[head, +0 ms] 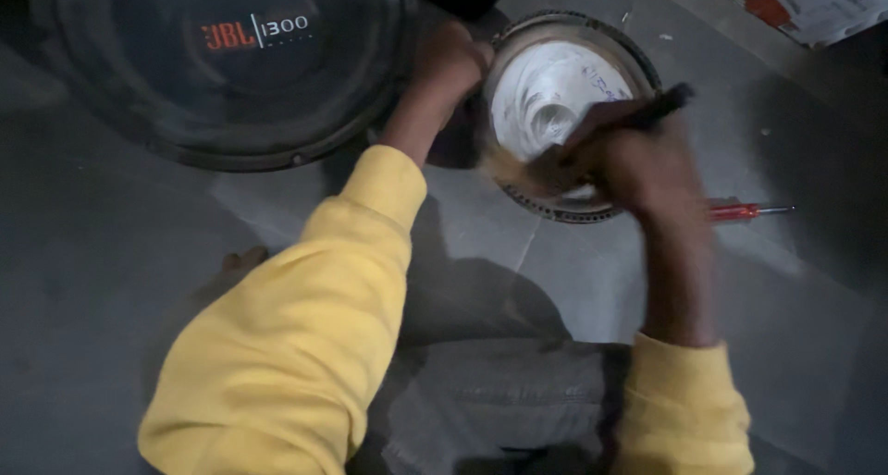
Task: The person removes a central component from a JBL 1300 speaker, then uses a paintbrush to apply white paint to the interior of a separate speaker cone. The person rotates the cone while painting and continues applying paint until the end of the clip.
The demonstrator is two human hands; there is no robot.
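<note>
A round metal speaker frame (638, 63) with a white cone (555, 91) lies on the grey floor. My left hand (450, 61) grips its left rim. My right hand (638, 165) holds a dark-handled brush (666, 103); its pale bristles (509, 168) touch the lower left of the cone. Both arms wear yellow sleeves. The right hand is blurred.
A large black speaker (222, 68) lies at the upper left, close to my left hand. A red-handled screwdriver (740, 211) lies on the floor to the right of my right hand. A printed carton (814, 3) sits at the top right. My knee in grey trousers (499, 392) is below.
</note>
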